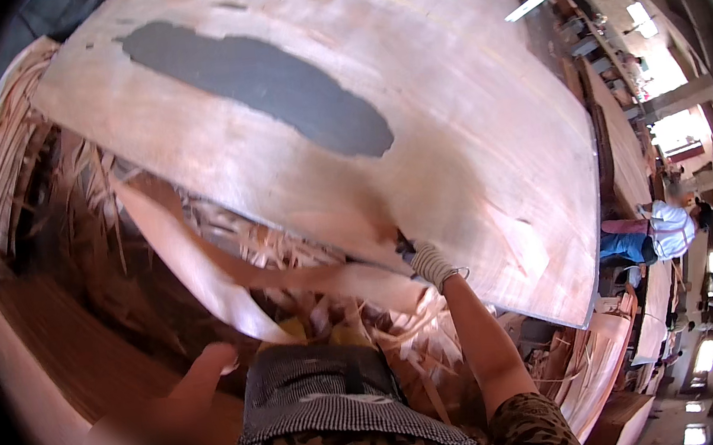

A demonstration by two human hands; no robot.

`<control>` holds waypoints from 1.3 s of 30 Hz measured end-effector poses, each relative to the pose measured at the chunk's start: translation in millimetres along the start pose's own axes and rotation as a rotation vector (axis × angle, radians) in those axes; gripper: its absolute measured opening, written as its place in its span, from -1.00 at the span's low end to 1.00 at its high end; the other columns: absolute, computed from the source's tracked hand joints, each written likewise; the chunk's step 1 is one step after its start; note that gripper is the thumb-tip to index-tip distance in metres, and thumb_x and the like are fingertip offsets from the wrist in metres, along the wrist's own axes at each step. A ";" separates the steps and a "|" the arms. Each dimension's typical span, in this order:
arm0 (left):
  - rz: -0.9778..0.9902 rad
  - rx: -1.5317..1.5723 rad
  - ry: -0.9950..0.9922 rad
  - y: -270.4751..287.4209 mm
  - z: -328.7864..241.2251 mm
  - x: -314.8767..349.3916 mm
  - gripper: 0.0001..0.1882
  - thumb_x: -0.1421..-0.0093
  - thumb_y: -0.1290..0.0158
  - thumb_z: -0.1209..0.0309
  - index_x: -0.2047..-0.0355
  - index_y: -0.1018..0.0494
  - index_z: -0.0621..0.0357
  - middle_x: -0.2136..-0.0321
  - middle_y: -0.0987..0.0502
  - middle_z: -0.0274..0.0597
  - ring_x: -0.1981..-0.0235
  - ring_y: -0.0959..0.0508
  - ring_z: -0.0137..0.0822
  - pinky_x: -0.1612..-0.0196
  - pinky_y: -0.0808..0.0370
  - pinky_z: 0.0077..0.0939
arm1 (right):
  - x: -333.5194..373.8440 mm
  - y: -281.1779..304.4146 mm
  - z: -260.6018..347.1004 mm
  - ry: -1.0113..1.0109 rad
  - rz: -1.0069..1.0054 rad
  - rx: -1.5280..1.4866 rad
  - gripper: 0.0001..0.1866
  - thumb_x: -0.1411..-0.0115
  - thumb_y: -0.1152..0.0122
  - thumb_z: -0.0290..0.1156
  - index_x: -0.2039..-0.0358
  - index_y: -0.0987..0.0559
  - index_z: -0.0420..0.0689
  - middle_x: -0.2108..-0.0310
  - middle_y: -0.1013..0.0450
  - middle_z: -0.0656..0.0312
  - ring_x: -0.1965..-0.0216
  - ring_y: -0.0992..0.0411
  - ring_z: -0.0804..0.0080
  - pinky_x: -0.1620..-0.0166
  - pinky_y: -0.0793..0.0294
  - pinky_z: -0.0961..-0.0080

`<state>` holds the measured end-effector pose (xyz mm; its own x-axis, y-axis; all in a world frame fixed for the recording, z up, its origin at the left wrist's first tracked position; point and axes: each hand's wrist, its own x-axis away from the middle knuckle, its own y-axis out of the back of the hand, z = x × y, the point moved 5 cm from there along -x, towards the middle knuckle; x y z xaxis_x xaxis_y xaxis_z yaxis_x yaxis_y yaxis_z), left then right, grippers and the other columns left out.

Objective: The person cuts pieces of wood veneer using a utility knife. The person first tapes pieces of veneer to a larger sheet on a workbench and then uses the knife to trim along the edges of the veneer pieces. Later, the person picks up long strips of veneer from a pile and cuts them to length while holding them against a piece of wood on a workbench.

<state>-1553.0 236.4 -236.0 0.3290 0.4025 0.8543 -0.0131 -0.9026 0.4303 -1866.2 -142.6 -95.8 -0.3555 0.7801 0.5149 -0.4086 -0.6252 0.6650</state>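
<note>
My right hand (430, 265), in a striped knit glove, is closed at the near edge of a broad, pale wood veneer sheet (489, 165). From its fingers a small dark tool (404, 242) sticks out onto the sheet; its kind is hard to make out. A long grey patch (263, 80) with ragged edges shows on the sheet's far left part. My bare left hand (217, 359) is low on the left, apart from the sheet, its fingers blurred. Beside it hangs a twisted veneer strip (196, 270). Another strip (345, 283) runs along under the sheet's near edge toward my right hand.
Torn veneer scraps (290, 247) fill the gap between the sheet and my body. Ragged veneer layers (7, 164) stand at the far left, a brown stack (73, 339) at lower left. Off to the right, a person in a white top (673, 228) stands among more wood stacks.
</note>
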 end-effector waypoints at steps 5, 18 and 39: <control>-0.622 0.694 0.386 92.0 51.8 48.1 -0.74 0.00 0.10 0.32 0.30 -0.47 0.03 0.40 -0.48 -0.01 0.34 -0.47 -0.02 0.26 -0.39 -0.18 | 21.9 195.8 99.8 0.118 -0.721 -0.347 -0.78 -0.09 -0.07 -0.22 0.50 -0.46 -0.12 0.73 -0.19 0.40 0.72 -0.12 0.66 0.67 -0.17 0.64; -1.886 0.341 -0.413 564.8 -142.6 223.2 -0.68 -0.10 0.04 0.44 0.11 -0.35 0.23 0.18 -0.44 -0.02 0.12 -0.43 -0.17 0.10 -0.34 -0.48 | 67.5 339.0 255.8 0.860 -0.729 -0.897 -0.85 -0.04 -0.14 -0.41 0.40 -0.48 -0.21 0.57 -0.44 0.26 0.70 -0.26 0.69 0.74 -0.18 0.78; -0.574 1.518 -1.464 648.7 -212.7 159.3 -0.63 -0.16 0.14 0.06 0.45 -0.35 0.14 0.53 -0.46 -0.29 0.45 -0.49 -0.27 0.14 -0.40 -0.20 | 175.9 177.8 18.1 0.492 -0.738 -1.058 -0.64 -0.09 -0.09 -0.25 0.16 -0.34 -0.15 0.06 -0.27 0.13 0.38 -0.25 0.65 0.36 -0.30 0.70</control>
<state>-1710.0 -252.5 241.2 0.3180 0.8900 -0.3266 0.6253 -0.4559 -0.6334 -1986.2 -116.1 122.8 0.0532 0.9852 -0.1629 -0.9897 0.0304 -0.1399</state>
